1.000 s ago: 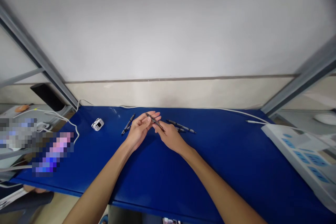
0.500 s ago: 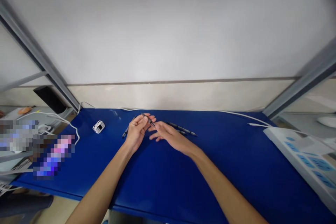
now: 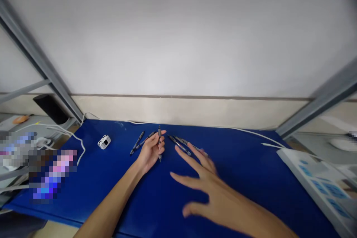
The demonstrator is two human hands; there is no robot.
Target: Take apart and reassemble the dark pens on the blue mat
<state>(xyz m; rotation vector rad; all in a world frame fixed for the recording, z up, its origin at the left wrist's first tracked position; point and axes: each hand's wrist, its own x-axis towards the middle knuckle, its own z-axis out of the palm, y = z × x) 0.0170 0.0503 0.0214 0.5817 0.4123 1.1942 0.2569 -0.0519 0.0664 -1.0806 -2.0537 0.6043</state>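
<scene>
My left hand [image 3: 151, 152] rests on the blue table top [image 3: 111, 178], fingers pinched on a dark pen [image 3: 159, 143] that stands nearly upright in them. My right hand [image 3: 212, 189] hovers nearer to me above the table, open, fingers spread and holding nothing. Two more dark pens [image 3: 182, 144] lie just right of the left hand, beyond the right fingertips. Another pair of pens [image 3: 138, 142] lies just left of the left hand.
A small white device [image 3: 104, 142] sits at the table's left. White cables [image 3: 67, 132] run along the back edge and off the left side. A grey tray with blue labels [image 3: 320, 174] stands at the right. Metal frame posts [image 3: 41, 67] rise at both back corners.
My right hand let go of the pen and drew back towards me, opening wide. The left hand kept the pen and turned it upright. The view tilted slightly.
</scene>
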